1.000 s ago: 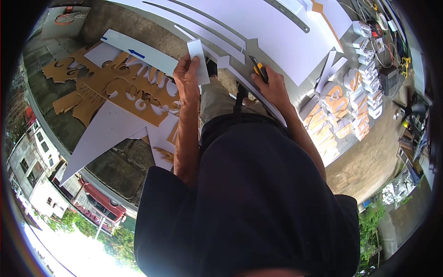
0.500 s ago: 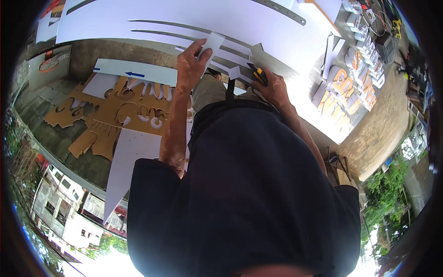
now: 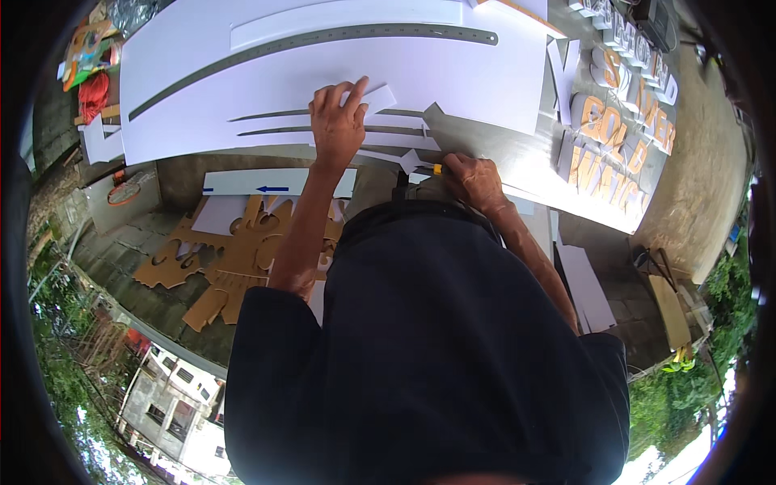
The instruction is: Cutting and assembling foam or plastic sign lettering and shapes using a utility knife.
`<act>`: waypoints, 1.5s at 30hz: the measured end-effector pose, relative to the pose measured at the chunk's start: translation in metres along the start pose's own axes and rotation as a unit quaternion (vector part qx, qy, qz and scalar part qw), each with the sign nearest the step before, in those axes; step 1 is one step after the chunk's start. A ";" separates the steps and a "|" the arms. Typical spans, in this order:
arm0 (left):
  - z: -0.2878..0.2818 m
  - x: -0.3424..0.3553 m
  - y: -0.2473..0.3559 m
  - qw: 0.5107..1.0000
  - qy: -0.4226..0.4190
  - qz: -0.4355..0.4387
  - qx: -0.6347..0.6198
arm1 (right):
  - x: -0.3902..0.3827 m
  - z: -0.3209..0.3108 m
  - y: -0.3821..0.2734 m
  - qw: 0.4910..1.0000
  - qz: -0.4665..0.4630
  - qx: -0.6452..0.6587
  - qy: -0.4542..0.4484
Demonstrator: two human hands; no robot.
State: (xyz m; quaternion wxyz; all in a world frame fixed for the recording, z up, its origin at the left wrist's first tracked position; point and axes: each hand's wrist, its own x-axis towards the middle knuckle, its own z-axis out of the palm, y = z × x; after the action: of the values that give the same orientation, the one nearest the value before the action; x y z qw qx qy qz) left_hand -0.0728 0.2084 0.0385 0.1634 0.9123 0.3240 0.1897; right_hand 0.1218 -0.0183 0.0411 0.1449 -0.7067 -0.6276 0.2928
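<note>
My left hand [image 3: 338,129] is over the near edge of a large white board [image 3: 299,89]. Its thumb and forefinger are on either side of a small white rectangular piece [image 3: 380,99], which lies slantwise against the board. Narrow white strips with dark gaps between them run beneath and beside that hand. My right hand [image 3: 475,179] is closed round a yellow and black utility knife [image 3: 438,169]; mostly the yellow end shows and the fingers hide the rest. Just left of the knife lies a small white diamond-shaped scrap [image 3: 410,160].
A long metal ruler [image 3: 323,40] lies across the board. Several cut-out letters with brown faces [image 3: 602,121] stand at the table's right. Below the table are brown cut-out sheets [image 3: 234,246] and a white panel with a blue arrow [image 3: 234,183]. A wooden board [image 3: 703,162] is at far right.
My left hand has lowered the small white piece toward the board, its fingers spreading more. My right hand has turned the knife down, near the diamond scrap. The view has shifted, showing more of the ruler.
</note>
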 end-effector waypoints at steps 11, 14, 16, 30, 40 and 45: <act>-0.013 -0.009 0.009 0.905 -0.268 0.275 -0.182 | -0.008 0.017 -0.030 0.984 0.127 -0.043 0.114; -0.003 -0.005 -0.002 0.885 -0.249 0.354 -0.174 | -0.010 0.029 -0.050 0.958 0.213 -0.058 0.184; 0.004 0.002 -0.005 0.859 -0.253 0.405 -0.182 | -0.015 0.047 -0.066 0.920 0.312 -0.067 0.229; 0.033 0.019 -0.008 0.764 -0.274 0.549 -0.200 | 0.087 0.132 -0.213 0.387 0.521 0.506 0.568; 0.032 0.026 -0.014 0.772 -0.258 0.533 -0.231 | 0.108 0.141 -0.230 0.367 0.546 0.470 0.589; 0.029 0.024 -0.005 0.769 -0.244 0.539 -0.243 | 0.115 0.135 -0.242 0.367 0.563 0.453 0.586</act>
State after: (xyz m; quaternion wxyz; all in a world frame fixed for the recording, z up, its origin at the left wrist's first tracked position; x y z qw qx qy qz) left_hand -0.0457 0.2228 0.0171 0.3243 0.8823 -0.3289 0.0903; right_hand -0.1481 0.1125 0.0466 0.5764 -0.7183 0.3851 0.0594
